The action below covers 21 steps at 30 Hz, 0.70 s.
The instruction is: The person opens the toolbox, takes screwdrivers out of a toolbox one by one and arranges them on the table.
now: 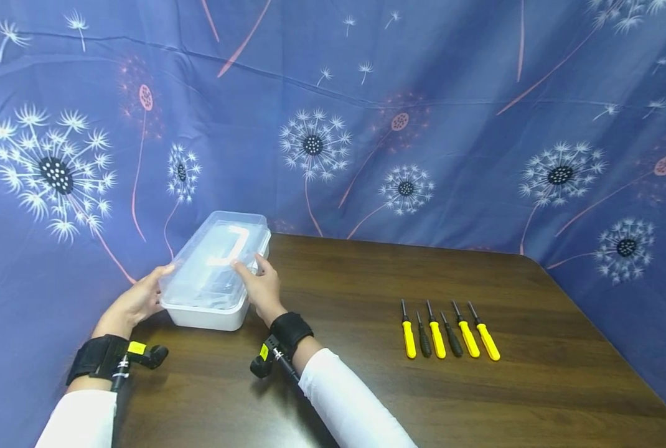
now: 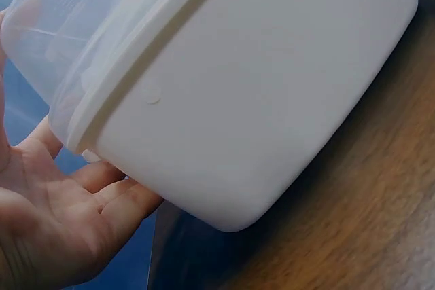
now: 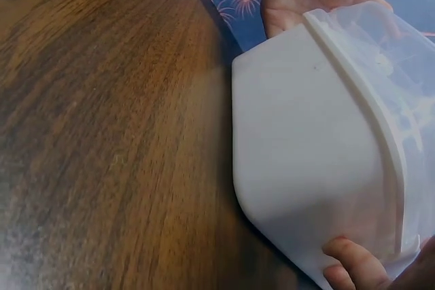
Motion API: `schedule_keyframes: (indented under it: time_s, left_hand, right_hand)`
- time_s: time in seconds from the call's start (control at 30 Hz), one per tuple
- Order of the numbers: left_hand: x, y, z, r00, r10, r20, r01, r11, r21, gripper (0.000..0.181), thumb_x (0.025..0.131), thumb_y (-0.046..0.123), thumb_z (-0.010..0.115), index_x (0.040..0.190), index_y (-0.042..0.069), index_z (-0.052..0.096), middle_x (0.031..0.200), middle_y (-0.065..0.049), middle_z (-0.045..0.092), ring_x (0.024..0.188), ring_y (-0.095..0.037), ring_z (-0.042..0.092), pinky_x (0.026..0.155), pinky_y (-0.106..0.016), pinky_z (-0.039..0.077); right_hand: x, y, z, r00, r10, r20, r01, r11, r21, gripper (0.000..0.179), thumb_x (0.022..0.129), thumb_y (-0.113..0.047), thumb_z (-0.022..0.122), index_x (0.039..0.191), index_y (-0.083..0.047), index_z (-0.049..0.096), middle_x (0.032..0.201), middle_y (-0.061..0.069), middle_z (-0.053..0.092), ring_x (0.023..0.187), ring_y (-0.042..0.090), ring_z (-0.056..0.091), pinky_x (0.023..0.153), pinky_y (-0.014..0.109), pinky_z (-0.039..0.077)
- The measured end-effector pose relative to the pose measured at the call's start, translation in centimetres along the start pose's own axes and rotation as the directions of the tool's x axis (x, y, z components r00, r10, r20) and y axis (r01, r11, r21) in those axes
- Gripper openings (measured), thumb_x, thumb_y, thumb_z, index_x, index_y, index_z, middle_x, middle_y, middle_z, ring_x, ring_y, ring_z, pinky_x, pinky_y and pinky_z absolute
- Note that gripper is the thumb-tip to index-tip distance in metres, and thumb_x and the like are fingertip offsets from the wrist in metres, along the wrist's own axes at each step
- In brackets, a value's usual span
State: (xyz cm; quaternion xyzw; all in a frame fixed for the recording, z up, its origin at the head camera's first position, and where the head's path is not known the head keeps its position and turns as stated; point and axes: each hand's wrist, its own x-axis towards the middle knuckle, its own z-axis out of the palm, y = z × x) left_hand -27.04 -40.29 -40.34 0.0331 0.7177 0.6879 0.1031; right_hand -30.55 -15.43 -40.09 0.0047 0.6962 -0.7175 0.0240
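A white plastic storage box (image 1: 204, 318) with a clear lid (image 1: 195, 274) is at the left of the table. My left hand (image 1: 136, 302) holds its left side, thumb by the lid and fingers against the lower wall, as the left wrist view shows with the box wall (image 2: 258, 93) close up. On the opposite side my right hand (image 1: 264, 289) grips the box, thumb on top of the lid. Fingers of the right hand (image 3: 357, 263) press the white side wall in the right wrist view. Whether the box's underside touches the table cannot be told.
Several screwdrivers lie in a row on the brown wooden table (image 1: 355, 386), right of the box: yellow-handled ones (image 1: 437, 339) and black-handled ones (image 1: 424, 341). A blue dandelion-print curtain (image 1: 355, 74) hangs behind and along the table's left and right sides.
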Motion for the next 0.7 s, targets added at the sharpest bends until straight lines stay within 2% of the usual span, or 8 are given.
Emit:
schedule_keyframes:
  time_s: [0.2, 0.37, 0.43, 0.47, 0.53, 0.57, 0.63, 0.7]
  left_hand:
    - [-0.3, 0.3, -0.4, 0.999, -0.018, -0.026, 0.018, 1.000, 0.019, 0.014, 0.100, 0.045, 0.033, 0.107, 0.045, 0.045, 0.096, 0.024, 0.058, 0.091, 0.003, 0.058, 0.080, -0.021, 0.049]
    - [-1.0, 0.1, -0.6, 1.000, -0.028, 0.001, 0.028, 1.000, 0.010, 0.020, 0.100, 0.045, 0.031, 0.119, 0.044, 0.039, 0.098, 0.026, 0.058, 0.092, 0.004, 0.059, 0.080, -0.020, 0.048]
    - [-1.1, 0.1, -0.5, 0.999, -0.034, 0.014, 0.033, 0.999, 0.022, 0.029, 0.101, 0.046, 0.029, 0.129, 0.041, 0.033, 0.102, 0.026, 0.057, 0.095, 0.004, 0.058, 0.083, -0.021, 0.047]
    - [-1.1, 0.1, -0.3, 0.999, -0.039, 0.009, 0.038, 0.999, 0.030, 0.034, 0.100, 0.047, 0.028, 0.134, 0.039, 0.030, 0.104, 0.025, 0.056, 0.097, 0.004, 0.057, 0.085, -0.022, 0.046]
    - [-1.0, 0.6, 0.3, 0.999, -0.032, 0.014, 0.032, 0.999, 0.028, 0.051, 0.100, 0.051, 0.023, 0.148, 0.035, 0.015, 0.126, 0.008, 0.054, 0.115, -0.008, 0.054, 0.101, -0.035, 0.043]
    - [-0.9, 0.9, 0.6, 1.000, -0.023, 0.015, 0.022, 1.000, 0.008, 0.059, 0.100, 0.053, 0.021, 0.152, 0.033, 0.004, 0.139, -0.004, 0.046, 0.127, -0.017, 0.048, 0.109, -0.044, 0.037]
    - [-0.8, 1.7, 1.4, 1.000, 0.001, -0.009, -0.001, 1.000, -0.030, 0.070, 0.098, 0.058, 0.017, 0.154, 0.028, -0.011, 0.157, -0.022, 0.017, 0.144, -0.037, 0.025, 0.116, -0.060, 0.018]
    - [-0.9, 2.8, 2.4, 0.996, 0.034, -0.086, -0.040, 0.996, -0.076, 0.075, 0.097, 0.062, 0.015, 0.153, 0.023, -0.014, 0.159, -0.024, -0.013, 0.147, -0.047, -0.003, 0.116, -0.065, -0.002]
  right_hand:
    - [-0.1, 0.0, 0.6, 1.000, -0.020, -0.020, 0.020, 1.000, -0.024, 0.068, 0.076, -0.048, 0.074, 0.137, -0.027, 0.053, 0.141, 0.013, 0.051, 0.099, 0.022, 0.063, 0.072, 0.035, 0.057]
    - [-0.3, 0.0, 0.4, 1.000, -0.004, 0.027, 0.004, 1.000, -0.022, 0.069, 0.076, -0.049, 0.074, 0.137, -0.027, 0.052, 0.134, 0.015, 0.054, 0.092, 0.022, 0.065, 0.057, 0.033, 0.056]
    - [-0.3, -0.2, 0.0, 0.998, 0.007, 0.063, -0.005, 1.000, -0.021, 0.070, 0.076, -0.049, 0.074, 0.138, -0.027, 0.050, 0.135, 0.016, 0.052, 0.096, 0.025, 0.065, 0.058, 0.036, 0.057]
    - [-0.3, -0.3, -0.3, 0.996, 0.014, 0.085, -0.012, 1.000, -0.020, 0.071, 0.077, -0.049, 0.074, 0.139, -0.027, 0.048, 0.136, 0.017, 0.050, 0.100, 0.027, 0.064, 0.061, 0.040, 0.058]
    - [-0.1, -0.8, -1.1, 0.990, 0.031, 0.139, -0.029, 0.999, -0.019, 0.075, 0.078, -0.051, 0.072, 0.143, -0.026, 0.043, 0.141, 0.019, 0.045, 0.110, 0.034, 0.061, 0.070, 0.047, 0.058]
    - [0.0, -1.1, -1.5, 0.984, 0.043, 0.171, -0.041, 0.999, -0.014, 0.078, 0.080, -0.052, 0.070, 0.145, -0.026, 0.038, 0.144, 0.020, 0.041, 0.115, 0.039, 0.058, 0.075, 0.051, 0.057]
    - [0.2, -1.7, -2.7, 0.967, 0.067, 0.244, -0.070, 0.998, 0.002, 0.083, 0.083, -0.057, 0.064, 0.151, -0.027, 0.027, 0.151, 0.022, 0.032, 0.123, 0.047, 0.051, 0.083, 0.057, 0.053]
    - [0.4, -2.3, -4.1, 0.951, 0.088, 0.298, -0.095, 0.995, 0.008, 0.084, 0.087, -0.060, 0.056, 0.154, -0.027, 0.018, 0.156, 0.020, 0.025, 0.128, 0.054, 0.043, 0.090, 0.061, 0.049]
